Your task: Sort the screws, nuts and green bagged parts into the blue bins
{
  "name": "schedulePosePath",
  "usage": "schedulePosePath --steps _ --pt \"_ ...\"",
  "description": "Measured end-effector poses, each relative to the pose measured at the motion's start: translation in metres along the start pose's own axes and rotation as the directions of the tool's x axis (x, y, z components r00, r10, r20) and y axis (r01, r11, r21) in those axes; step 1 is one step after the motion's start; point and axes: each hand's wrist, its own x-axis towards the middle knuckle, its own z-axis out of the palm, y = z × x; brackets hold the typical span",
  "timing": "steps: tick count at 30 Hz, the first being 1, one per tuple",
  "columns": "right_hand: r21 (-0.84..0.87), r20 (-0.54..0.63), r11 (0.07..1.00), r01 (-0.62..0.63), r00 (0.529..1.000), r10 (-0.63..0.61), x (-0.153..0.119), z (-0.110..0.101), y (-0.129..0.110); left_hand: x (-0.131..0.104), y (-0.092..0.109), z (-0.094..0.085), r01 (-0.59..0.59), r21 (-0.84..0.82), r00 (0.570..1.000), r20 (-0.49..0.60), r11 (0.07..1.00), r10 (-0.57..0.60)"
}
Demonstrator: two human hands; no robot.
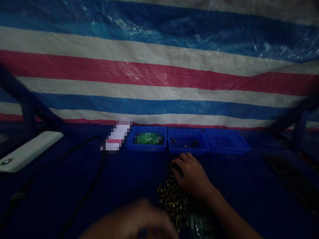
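Note:
A loose pile of small brass-coloured bolts lies on the dark blue table. My right hand is over the pile's far end, fingers curled and thumb close to the index finger. A small brass-coloured bolt shows at those fingertips. My left hand is at the bottom edge, left of the pile, smeared by motion; its fingers cannot be made out. Clear and green small plastic packets lie at the pile's near right, partly in shadow.
Three blue bins stand in a row at the back: one with green pieces, a middle bin with a few bolts, and a right bin. A white power strip-like object and a dark cable lie left. Striped sheeting hangs behind.

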Motion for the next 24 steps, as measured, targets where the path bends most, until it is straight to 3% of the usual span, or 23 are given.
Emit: schedulePosePath --steps 1,2,3,4,8,13,15,18,21,24 --pt "-0.004 -0.001 1.000 0.006 1.000 -0.006 -0.001 0.000 0.000 0.014 0.001 -0.014 0.005 0.050 0.996 -0.094 0.999 0.000" --pt "-0.004 -0.006 1.000 0.013 1.000 -0.013 -0.001 0.000 0.001 0.029 0.000 -0.026 0.038 0.213 0.953 -0.302 0.976 0.029" --pt "0.000 -0.013 1.000 0.020 1.000 -0.020 -0.002 0.000 0.001 0.043 -0.002 -0.037 0.098 0.347 0.897 -0.436 0.933 0.068" --pt "0.006 -0.020 1.000 0.025 0.999 -0.025 -0.002 0.000 0.001 0.055 -0.005 -0.046 0.144 0.441 0.869 -0.485 0.886 0.100" --pt "0.018 -0.028 0.999 0.030 0.999 -0.029 -0.004 0.001 0.001 0.079 -0.013 -0.054 0.125 0.707 0.910 -0.361 0.696 0.204" --pt "0.049 -0.026 0.998 0.048 0.999 -0.046 -0.007 0.003 0.005 0.085 -0.014 -0.049 0.066 0.818 0.933 -0.253 0.572 0.254" --pt "0.071 -0.028 0.996 0.054 0.998 -0.052 -0.007 0.003 0.007 0.087 -0.016 -0.052 0.050 0.795 0.929 -0.260 0.604 0.266" --pt "0.043 -0.082 0.997 0.072 0.994 -0.068 -0.005 -0.001 0.006 0.089 -0.019 -0.056 0.011 0.672 0.919 -0.298 0.740 0.257" --pt "-0.004 -0.164 0.988 0.155 0.974 -0.154 -0.003 -0.003 -0.002 0.086 -0.019 -0.055 -0.040 0.512 0.920 -0.315 0.858 0.231" --pt "-0.021 -0.227 0.973 0.232 0.946 -0.230 -0.003 0.001 -0.008 0.081 -0.018 -0.050 -0.053 0.390 0.924 -0.330 0.919 0.194"
